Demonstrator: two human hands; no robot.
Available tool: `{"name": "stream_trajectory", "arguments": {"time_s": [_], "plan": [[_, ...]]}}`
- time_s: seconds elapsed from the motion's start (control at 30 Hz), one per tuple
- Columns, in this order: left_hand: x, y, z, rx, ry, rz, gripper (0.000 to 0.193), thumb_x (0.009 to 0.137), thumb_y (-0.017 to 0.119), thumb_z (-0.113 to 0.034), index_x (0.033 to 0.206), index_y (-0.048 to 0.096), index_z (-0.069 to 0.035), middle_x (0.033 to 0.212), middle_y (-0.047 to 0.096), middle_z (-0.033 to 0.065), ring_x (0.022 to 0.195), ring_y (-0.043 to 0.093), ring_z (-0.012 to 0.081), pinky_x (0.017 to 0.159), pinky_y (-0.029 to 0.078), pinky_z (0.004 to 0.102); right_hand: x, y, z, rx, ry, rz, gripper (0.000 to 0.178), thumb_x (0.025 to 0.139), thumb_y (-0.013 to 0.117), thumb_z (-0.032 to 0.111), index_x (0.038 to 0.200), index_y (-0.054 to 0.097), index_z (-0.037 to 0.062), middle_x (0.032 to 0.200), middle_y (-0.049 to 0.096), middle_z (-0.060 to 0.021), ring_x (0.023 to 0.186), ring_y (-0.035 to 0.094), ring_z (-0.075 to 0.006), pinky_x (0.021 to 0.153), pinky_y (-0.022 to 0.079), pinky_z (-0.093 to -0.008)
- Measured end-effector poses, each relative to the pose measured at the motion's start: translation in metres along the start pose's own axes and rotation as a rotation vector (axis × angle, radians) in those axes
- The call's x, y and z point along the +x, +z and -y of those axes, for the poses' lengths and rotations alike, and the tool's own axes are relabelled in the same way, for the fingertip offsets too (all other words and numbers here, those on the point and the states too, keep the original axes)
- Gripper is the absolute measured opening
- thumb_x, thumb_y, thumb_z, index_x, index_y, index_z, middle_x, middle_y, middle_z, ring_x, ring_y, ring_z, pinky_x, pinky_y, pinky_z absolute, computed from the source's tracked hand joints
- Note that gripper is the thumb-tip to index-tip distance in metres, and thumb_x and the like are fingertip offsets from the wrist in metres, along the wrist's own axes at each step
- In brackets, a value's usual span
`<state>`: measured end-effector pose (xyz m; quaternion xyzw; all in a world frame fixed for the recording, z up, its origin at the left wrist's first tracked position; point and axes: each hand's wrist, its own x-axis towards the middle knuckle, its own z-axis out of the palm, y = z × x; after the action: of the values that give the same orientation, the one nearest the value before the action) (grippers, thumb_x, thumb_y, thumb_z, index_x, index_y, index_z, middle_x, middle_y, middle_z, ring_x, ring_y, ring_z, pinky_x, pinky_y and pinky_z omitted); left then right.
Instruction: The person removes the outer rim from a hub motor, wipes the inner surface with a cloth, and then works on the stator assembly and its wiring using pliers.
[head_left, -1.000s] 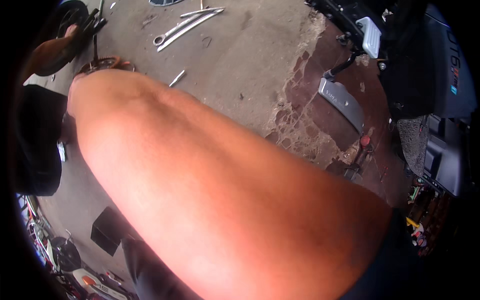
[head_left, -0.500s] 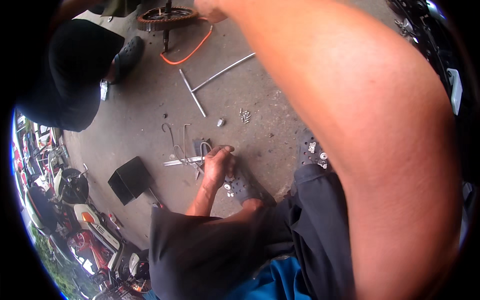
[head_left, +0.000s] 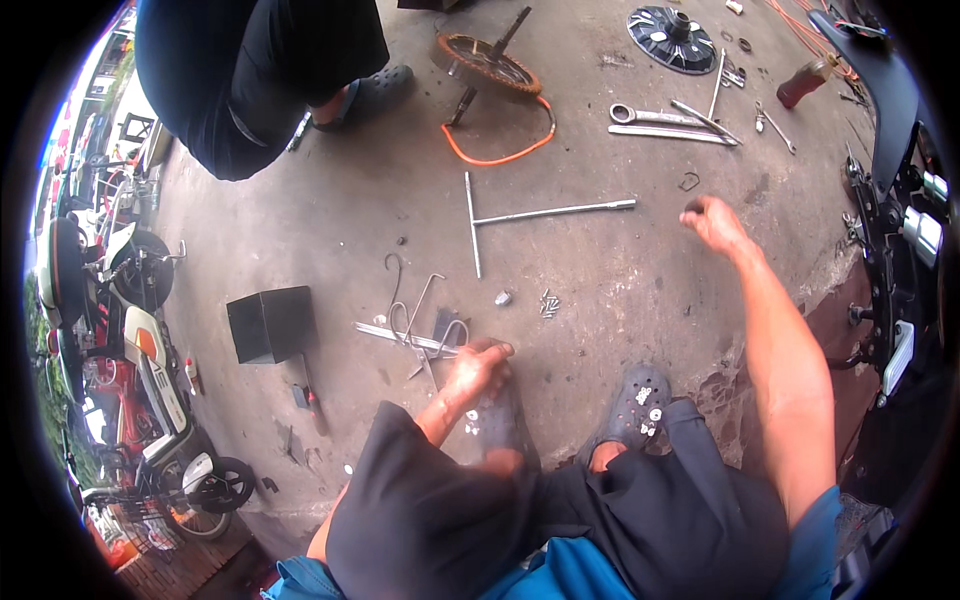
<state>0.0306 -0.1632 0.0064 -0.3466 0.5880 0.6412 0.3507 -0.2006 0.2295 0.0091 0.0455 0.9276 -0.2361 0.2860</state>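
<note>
My left hand (head_left: 482,370) is curled beside my left shoe. Whatever its fingers hold, if anything, is hidden. Next to it lie a metal bar (head_left: 385,333) and several bent wire hooks (head_left: 400,312). On the right, my right hand (head_left: 714,226) hovers over the floor with bent fingers pressed together, and I cannot make out anything in them. Just beyond its fingertips is a small dark wire clip (head_left: 689,181). Between the hands and farther off lies a T-handle wrench (head_left: 550,212). Nearer me are a pile of small screws (head_left: 549,304) and a silver metal piece (head_left: 503,298).
Far ahead, a toothed wheel on an axle (head_left: 490,64) rests by an orange hose (head_left: 500,161) and a person's shoe (head_left: 365,95). Wrenches (head_left: 670,118), a finned disc (head_left: 672,40) and a bottle (head_left: 806,82) lie far right. A black box (head_left: 270,325) stands left; motorcycle parts (head_left: 905,235) edge the right.
My right hand has come back from beside the toothed wheel and moved to the right, with the arm lower. My left hand stays by the wire hooks. The view has shifted, showing more floor at right.
</note>
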Motion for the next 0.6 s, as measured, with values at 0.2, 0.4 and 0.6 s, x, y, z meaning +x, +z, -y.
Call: {"name": "stream_trajectory", "arguments": {"time_s": [0.2, 0.4, 0.6], "plan": [[0.009, 0.009, -0.008, 0.044, -0.066, 0.01, 0.03, 0.088, 0.061, -0.024, 0.101, 0.062, 0.004, 0.069, 0.06, 0.0091, 0.05, 0.054, 0.0174, 0.042, 0.042, 0.0313, -0.023, 0.01, -0.029, 0.007, 0.121, 0.04, 0.037, 0.087, 0.065, 0.025, 0.113, 0.065, -0.0003, 0.113, 0.066, -0.0214, 0.11, 0.062, -0.0325, 0.095, 0.047, -0.0394], [0.006, 0.004, -0.008, 0.03, -0.083, -0.027, 0.028, 0.087, 0.062, -0.022, 0.099, 0.062, 0.003, 0.069, 0.06, 0.0098, 0.047, 0.052, 0.0171, 0.04, 0.04, 0.032, -0.023, 0.004, -0.023, 0.029, 0.108, 0.004, 0.039, 0.087, 0.064, 0.025, 0.115, 0.064, -0.0009, 0.113, 0.067, -0.0207, 0.11, 0.062, -0.0327, 0.095, 0.047, -0.0388], [0.004, 0.004, -0.01, 0.075, -0.087, 0.0, 0.03, 0.088, 0.061, -0.023, 0.102, 0.063, 0.002, 0.075, 0.062, 0.0105, 0.054, 0.056, 0.0181, 0.045, 0.044, 0.0326, -0.024, 0.01, -0.003, 0.003, 0.054, 0.014, 0.038, 0.087, 0.064, 0.026, 0.114, 0.064, -0.0005, 0.113, 0.067, -0.0209, 0.109, 0.063, -0.0317, 0.094, 0.047, -0.0393]]}}
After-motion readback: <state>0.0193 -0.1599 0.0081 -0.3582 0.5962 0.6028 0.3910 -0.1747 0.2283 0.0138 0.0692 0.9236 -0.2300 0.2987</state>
